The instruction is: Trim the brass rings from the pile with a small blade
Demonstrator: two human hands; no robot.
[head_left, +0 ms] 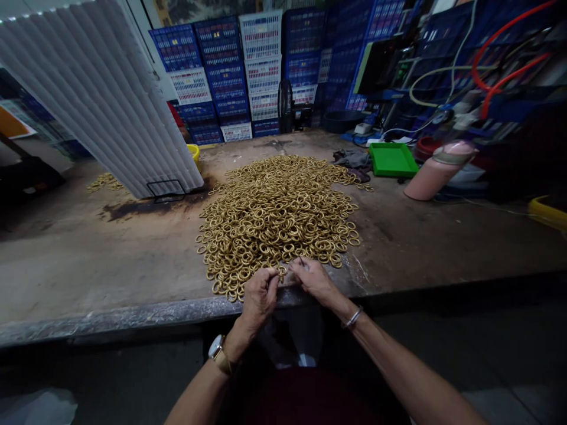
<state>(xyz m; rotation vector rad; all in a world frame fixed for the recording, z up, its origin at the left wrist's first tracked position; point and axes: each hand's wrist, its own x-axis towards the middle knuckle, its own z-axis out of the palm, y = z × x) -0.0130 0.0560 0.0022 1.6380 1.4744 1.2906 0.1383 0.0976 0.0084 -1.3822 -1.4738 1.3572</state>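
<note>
brown stained surface (420,236) spans the view; blue and white plastic crates (224,71) stacked behind. white corrugated stack (101,100) stands left, tilted in view. big brass-coloured ring heap (274,212) mid-surface, right up to the hands. green tray (393,159) and pink bottle (438,174) at right. left hand (260,294) closed in a pinch, seemingly on a single ring (282,271) at the heap's near edge. right hand (312,276) fingers bent close beside it, dark sliver (302,260) at fingertips, grip unclear. progress: most rings look unhandled; finished count can't tell.
</note>
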